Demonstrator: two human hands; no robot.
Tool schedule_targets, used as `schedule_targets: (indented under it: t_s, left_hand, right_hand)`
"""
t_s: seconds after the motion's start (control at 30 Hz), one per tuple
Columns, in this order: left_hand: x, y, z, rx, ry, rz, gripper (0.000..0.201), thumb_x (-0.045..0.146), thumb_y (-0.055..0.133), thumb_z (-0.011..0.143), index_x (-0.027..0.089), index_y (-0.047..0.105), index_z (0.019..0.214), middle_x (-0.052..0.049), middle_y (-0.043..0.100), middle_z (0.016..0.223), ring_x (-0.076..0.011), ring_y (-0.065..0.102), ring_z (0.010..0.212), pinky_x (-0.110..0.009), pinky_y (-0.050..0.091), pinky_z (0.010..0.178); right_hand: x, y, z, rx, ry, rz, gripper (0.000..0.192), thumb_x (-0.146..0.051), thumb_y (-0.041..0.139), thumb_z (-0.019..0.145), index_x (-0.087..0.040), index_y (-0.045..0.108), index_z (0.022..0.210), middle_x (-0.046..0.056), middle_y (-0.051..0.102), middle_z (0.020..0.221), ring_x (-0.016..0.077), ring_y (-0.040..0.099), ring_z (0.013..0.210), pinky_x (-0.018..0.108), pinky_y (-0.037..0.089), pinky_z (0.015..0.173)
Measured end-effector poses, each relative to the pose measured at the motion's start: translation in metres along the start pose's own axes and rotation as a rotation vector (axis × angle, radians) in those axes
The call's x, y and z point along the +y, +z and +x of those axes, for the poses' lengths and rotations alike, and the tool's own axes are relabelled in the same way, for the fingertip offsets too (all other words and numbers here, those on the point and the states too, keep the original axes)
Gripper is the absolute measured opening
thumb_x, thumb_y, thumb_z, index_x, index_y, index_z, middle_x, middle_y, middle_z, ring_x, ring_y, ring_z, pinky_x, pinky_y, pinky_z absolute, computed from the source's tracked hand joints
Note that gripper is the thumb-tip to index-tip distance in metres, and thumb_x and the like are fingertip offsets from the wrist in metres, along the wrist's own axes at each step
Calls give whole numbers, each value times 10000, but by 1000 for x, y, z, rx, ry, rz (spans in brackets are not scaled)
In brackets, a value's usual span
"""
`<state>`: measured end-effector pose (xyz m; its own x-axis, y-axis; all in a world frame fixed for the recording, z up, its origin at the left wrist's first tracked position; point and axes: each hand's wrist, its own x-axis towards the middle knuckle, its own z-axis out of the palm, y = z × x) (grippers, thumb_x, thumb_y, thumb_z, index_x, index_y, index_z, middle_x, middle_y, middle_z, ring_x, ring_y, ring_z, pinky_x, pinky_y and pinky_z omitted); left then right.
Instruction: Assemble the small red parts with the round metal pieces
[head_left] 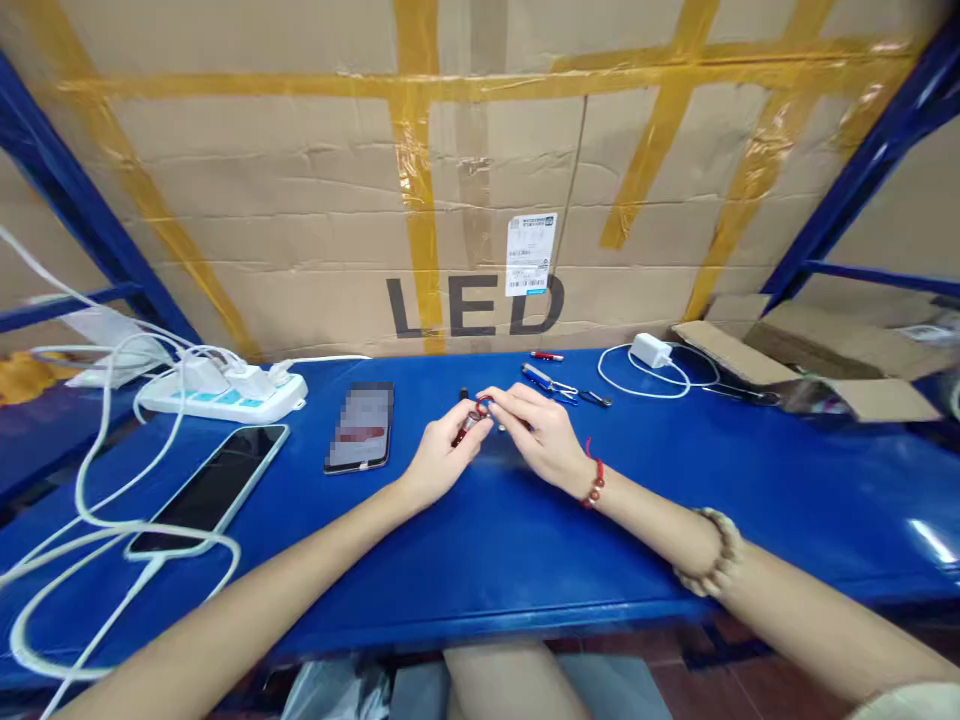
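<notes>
2 hands (439,455) (544,435) — 1 sm red item (480,408).

The table (750,500) has a smooth blue painted surface with a slight gloss. Behind it stands a matt, creased cardboard wall (300,200), crossed by shiny yellow tape (416,180) and bearing a paper label (530,253). The power strip (225,395) and the charger (649,350) look like smooth white plastic. The large phone (214,487) has a glossy black glass face. The tweezers (551,381) look like bright metal.
</notes>
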<state>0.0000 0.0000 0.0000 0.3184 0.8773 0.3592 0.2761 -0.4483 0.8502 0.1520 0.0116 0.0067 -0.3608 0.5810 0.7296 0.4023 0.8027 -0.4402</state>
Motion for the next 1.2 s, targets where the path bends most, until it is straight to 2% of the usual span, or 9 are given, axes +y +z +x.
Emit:
schedule_targets:
  t_s: [0.23, 0.47, 0.53, 0.63, 0.7, 0.87, 1.0, 1.1, 1.2]
  left_hand:
    - [-3, 0, -1, 18, -3, 33, 219, 372, 452, 817, 155, 462, 785, 64, 368, 550, -53, 339, 473, -173, 278, 457]
    - [-1, -1, 0, -30, -33, -30, 257, 389, 428, 822, 143, 476, 764, 61, 368, 532, -56, 332, 462, -179, 280, 454]
    - [1, -1, -2, -78, 14, 61, 249, 364, 429, 825, 142, 496, 734, 54, 399, 544, -59, 354, 480, -181, 294, 481]
    - [4, 0, -5, -214, 135, 245, 212, 328, 457, 824, 152, 553, 756, 45, 469, 583, -62, 404, 523, -179, 316, 537]
    - [4, 1, -7, -262, 171, 307, 201, 333, 463, 827, 165, 570, 796, 44, 497, 600, -65, 419, 532, -178, 320, 547]
    - [2, -3, -7, -156, 143, 302, 219, 333, 428, 845, 164, 550, 780, 45, 482, 596, -70, 403, 523, -182, 321, 544]
    - [4, -6, -5, -86, 108, 243, 208, 336, 412, 853, 169, 531, 819, 51, 478, 611, -71, 415, 546, -180, 324, 558]
    - [5, -7, -4, -51, 72, 203, 206, 348, 417, 850, 169, 519, 831, 59, 452, 587, -69, 404, 532, -180, 316, 543]
    - [5, -8, -3, 3, 44, 172, 197, 347, 434, 840, 166, 509, 818, 66, 425, 560, -65, 377, 508, -181, 307, 528]
  right_hand:
    - [0, 0, -1, -5, 33, -32, 268, -229, 415, 881, -175, 616, 1049, 34, 565, 803, 109, 547, 725, 215, 428, 681]
    - [-4, 2, 1, 23, 59, -16, 258, -226, 435, 870, -182, 638, 1022, 31, 575, 784, 108, 547, 698, 217, 426, 655]
    - [-6, 1, 2, 68, 79, -18, 254, -228, 444, 865, -180, 643, 1014, 30, 585, 787, 110, 548, 694, 217, 424, 646]
    - [-4, -1, 4, 138, 139, -41, 261, -245, 445, 862, -166, 648, 1005, 36, 598, 794, 121, 552, 698, 227, 426, 646]
    - [0, -1, 4, 99, 178, -63, 272, -262, 433, 866, -170, 654, 996, 39, 606, 800, 126, 556, 691, 234, 425, 637]
    - [7, 3, 4, -160, 286, -173, 276, -276, 410, 867, -219, 656, 978, 24, 637, 806, 135, 567, 702, 243, 407, 617]
    - [4, 2, 3, -287, 341, -263, 231, -248, 453, 829, -256, 667, 917, 1, 654, 845, 140, 570, 720, 238, 383, 580]
    - [1, 1, 4, -269, 347, -259, 221, -259, 462, 826, -260, 671, 898, 7, 635, 853, 126, 556, 677, 232, 370, 544]
    - [-2, 0, 5, -103, 297, -112, 259, -303, 429, 860, -231, 653, 966, 34, 599, 915, 117, 551, 706, 225, 397, 554]
